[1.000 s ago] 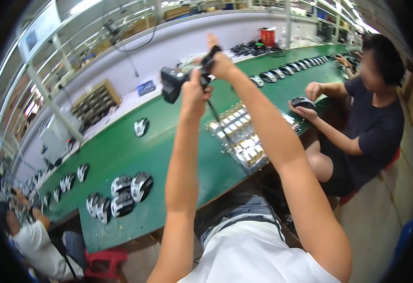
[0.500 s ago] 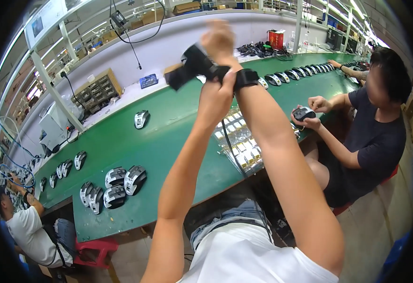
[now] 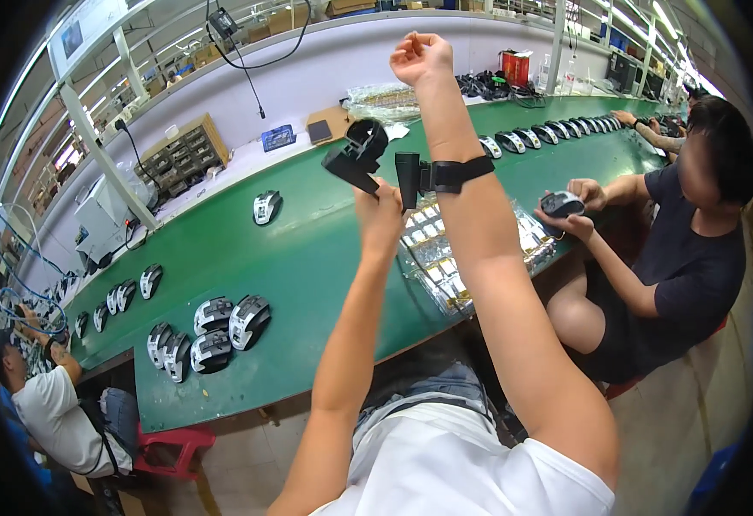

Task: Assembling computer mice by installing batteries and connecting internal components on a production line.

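Observation:
My left hand [image 3: 378, 222] is closed on a black strapped device [image 3: 356, 159], a dark block with a looped band, held up over the green bench. My right hand [image 3: 421, 60] is raised at the far side, palm up, fingers loosely curled and partly apart, with nothing in it. Around my right forearm sits a black strap [image 3: 464, 175] with a black block [image 3: 407, 179] on its inner side. The held device is apart from the right arm. Below the hands lies a clear plastic tray of small silvery parts [image 3: 435, 262], partly hidden by my right arm.
Several black-and-white computer mouse shells [image 3: 211, 351] stand on the green bench [image 3: 307, 284] at left; a lone shell [image 3: 267, 207] sits farther back. More line the far right. A person at right [image 3: 686, 224] handles a mouse [image 3: 562, 204]; another person [image 3: 58, 404] sits left.
My left hand has come away from my right wrist, drawing the black strapped device off to the left. My right hand now shows bare at the wrist, the forearm strap still on.

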A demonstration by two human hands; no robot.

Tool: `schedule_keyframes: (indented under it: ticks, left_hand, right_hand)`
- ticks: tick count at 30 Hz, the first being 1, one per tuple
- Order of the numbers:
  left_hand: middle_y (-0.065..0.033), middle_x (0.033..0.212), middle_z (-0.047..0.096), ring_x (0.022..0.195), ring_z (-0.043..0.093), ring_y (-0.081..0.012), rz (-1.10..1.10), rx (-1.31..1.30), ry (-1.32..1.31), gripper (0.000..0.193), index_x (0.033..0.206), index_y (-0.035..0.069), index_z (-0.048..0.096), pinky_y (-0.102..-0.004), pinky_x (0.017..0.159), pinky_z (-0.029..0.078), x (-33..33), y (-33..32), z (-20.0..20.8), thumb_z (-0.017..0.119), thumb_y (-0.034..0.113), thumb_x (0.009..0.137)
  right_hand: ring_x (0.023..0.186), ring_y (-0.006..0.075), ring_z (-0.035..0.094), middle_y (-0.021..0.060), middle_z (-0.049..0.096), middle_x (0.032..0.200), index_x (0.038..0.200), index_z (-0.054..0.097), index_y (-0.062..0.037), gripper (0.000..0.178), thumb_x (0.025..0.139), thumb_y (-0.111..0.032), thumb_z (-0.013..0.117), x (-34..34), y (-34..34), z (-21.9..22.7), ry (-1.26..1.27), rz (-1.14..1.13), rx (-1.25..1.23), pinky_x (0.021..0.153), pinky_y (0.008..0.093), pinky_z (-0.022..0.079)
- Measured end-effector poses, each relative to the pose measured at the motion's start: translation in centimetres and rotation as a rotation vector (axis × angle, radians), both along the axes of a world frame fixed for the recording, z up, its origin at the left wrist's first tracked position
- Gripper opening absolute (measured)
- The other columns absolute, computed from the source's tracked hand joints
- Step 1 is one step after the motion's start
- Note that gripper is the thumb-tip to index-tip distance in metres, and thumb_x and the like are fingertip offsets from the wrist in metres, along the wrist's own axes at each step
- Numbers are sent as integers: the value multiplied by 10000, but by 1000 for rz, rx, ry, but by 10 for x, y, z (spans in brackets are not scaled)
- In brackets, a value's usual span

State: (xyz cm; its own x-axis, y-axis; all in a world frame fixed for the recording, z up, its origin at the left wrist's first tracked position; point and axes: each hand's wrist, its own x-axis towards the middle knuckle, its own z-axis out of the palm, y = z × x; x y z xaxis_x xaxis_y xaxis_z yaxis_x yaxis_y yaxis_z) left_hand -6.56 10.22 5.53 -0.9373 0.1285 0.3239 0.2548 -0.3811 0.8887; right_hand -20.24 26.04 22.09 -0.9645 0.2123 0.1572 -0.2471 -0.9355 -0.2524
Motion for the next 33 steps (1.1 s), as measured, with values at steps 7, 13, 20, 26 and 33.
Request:
schedule_keyframes:
  ticks: [7,13,20,26,33]
  left_hand:
    - [-68,677,568,411,483,-115,-295,-20,-69,515,864,47,548,-234,341,324,32,-20,19,375,512,1003]
    - [-73,701,605,522,594,-133,-268,-104,17,407,931,-8,561,-251,382,434,58,-28,1,402,353,1030]
    - [-133,966,640,601,591,-130,-75,-149,-139,306,1256,-10,416,-231,410,450,36,-83,-17,424,161,1003]
    - [-128,873,626,490,516,-118,-34,-5,-209,248,1112,-2,450,-222,344,328,50,-128,-20,506,123,905]
    - [-274,737,561,326,283,-73,-761,554,-494,132,882,30,408,-221,333,246,91,-161,-56,414,82,761]
  right_hand:
    - [597,141,479,18,529,686,839,539,-72,51,812,-80,496,9,-27,0,207,-185,55,525,287,361]
    - [585,134,450,-1,490,659,843,525,-78,25,830,-86,506,13,-46,-18,185,-313,306,530,293,362]
    - [668,146,577,21,573,714,968,569,-49,163,863,-166,611,15,-72,-49,366,34,394,594,297,475]
    - [1172,218,542,95,564,1278,1331,483,-64,567,829,-254,668,150,-126,-118,599,-6,1700,970,387,426]
    - [1231,284,520,152,571,1269,1293,513,-21,619,760,-223,753,205,-124,-172,585,-166,1752,979,381,428]
